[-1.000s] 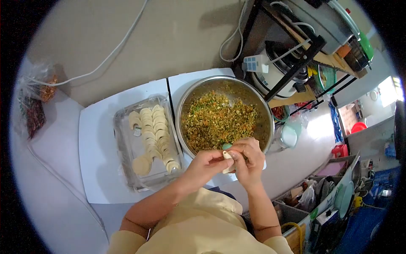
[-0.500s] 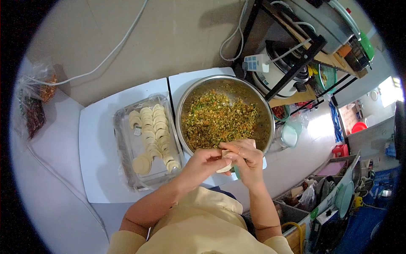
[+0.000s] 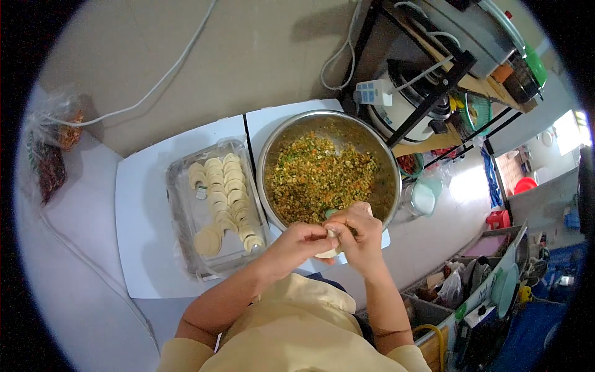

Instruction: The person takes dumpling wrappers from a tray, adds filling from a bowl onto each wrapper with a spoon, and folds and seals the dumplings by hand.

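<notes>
Over the near rim of a big steel bowl (image 3: 268,204), my left hand (image 3: 300,245) and my right hand (image 3: 358,234) meet, fingers closed on a pale dumpling (image 3: 328,250). Both thumbs and fingertips pinch its dough edge, and the fingers hide much of it. A small pale green piece (image 3: 331,213) shows beside my right hand; I cannot make out what it is. Chopped vegetable filling (image 3: 319,177) in orange, green and yellow lies in the bowl. To the left, a metal tray (image 3: 198,248) lined with clear plastic bears rows of round dough wrappers (image 3: 217,198).
A white table (image 3: 142,204) carries tray and bowl against the wall. Right of the bowl stands a black-framed shelf (image 3: 434,99) with a white cooker (image 3: 387,115) and a power strip (image 3: 374,93). Plastic bags (image 3: 52,149) sit at far left. Crates (image 3: 434,310) stand lower right.
My right hand has shifted and turned slightly at the dumpling. The pale green piece now shows above my fingers instead of below them. Tray and bowl have stayed put.
</notes>
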Action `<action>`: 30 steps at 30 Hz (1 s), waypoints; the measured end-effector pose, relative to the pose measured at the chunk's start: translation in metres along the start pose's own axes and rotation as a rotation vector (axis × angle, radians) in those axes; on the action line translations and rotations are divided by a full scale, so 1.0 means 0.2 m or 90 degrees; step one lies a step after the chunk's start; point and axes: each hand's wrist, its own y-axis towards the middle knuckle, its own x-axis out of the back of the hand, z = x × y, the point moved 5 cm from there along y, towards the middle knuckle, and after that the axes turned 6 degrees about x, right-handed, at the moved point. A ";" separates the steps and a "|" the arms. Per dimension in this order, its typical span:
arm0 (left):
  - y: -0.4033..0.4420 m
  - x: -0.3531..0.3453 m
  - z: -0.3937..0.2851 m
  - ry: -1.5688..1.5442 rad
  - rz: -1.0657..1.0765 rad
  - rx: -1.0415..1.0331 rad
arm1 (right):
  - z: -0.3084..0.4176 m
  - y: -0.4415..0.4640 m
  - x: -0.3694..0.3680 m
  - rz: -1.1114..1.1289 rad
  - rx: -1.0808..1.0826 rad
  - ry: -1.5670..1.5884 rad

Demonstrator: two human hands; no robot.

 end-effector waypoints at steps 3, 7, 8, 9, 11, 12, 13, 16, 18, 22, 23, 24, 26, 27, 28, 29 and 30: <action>0.01 0.01 0.02 -0.024 0.012 0.002 | 0.02 0.00 -0.01 0.004 0.034 -0.097; 0.00 0.03 0.02 0.022 0.017 0.014 | 0.01 0.00 -0.01 0.032 0.028 -0.080; 0.00 0.04 0.02 0.046 -0.009 0.011 | 0.00 -0.01 -0.02 0.057 -0.032 -0.036; 0.00 0.04 0.01 0.046 -0.009 0.009 | 0.01 -0.01 -0.04 0.058 -0.030 -0.036; -0.01 0.07 0.00 0.080 -0.055 0.011 | -0.05 -0.06 -0.07 -0.153 -0.312 0.398; -0.01 0.06 -0.01 0.079 -0.056 0.010 | -0.06 -0.09 -0.06 -0.168 -0.330 0.428; -0.01 0.05 -0.04 0.019 -0.055 -0.027 | -0.07 -0.10 -0.07 -0.167 -0.329 0.428; -0.02 0.04 -0.05 -0.038 -0.042 -0.064 | -0.05 -0.10 -0.11 -0.163 -0.293 0.390; -0.02 0.04 -0.04 -0.035 -0.028 -0.063 | -0.04 -0.11 -0.11 -0.157 -0.273 0.347; -0.03 0.02 -0.06 0.007 -0.045 -0.077 | 0.00 -0.07 -0.09 -0.093 -0.081 0.104; -0.04 0.02 -0.07 0.020 -0.067 -0.087 | 0.00 -0.07 -0.08 -0.093 -0.081 0.104; -0.04 0.02 -0.07 0.020 -0.067 -0.087 | 0.00 -0.06 -0.08 -0.095 -0.119 0.172; -0.05 0.04 -0.06 -0.033 -0.122 -0.092 | 0.01 -0.05 -0.09 -0.096 -0.157 0.241; -0.05 0.04 -0.06 -0.033 -0.123 -0.093 | 0.03 -0.05 -0.06 -0.159 -0.125 0.184; -0.05 0.05 -0.07 -0.065 -0.132 -0.111 | 0.04 -0.05 -0.04 -0.222 -0.092 0.127; -0.05 0.05 -0.08 -0.097 -0.141 -0.129 | 0.03 -0.06 -0.03 -0.221 -0.091 0.127; -0.05 0.05 -0.08 -0.098 -0.141 -0.129 | 0.01 -0.07 -0.01 -0.203 -0.086 0.055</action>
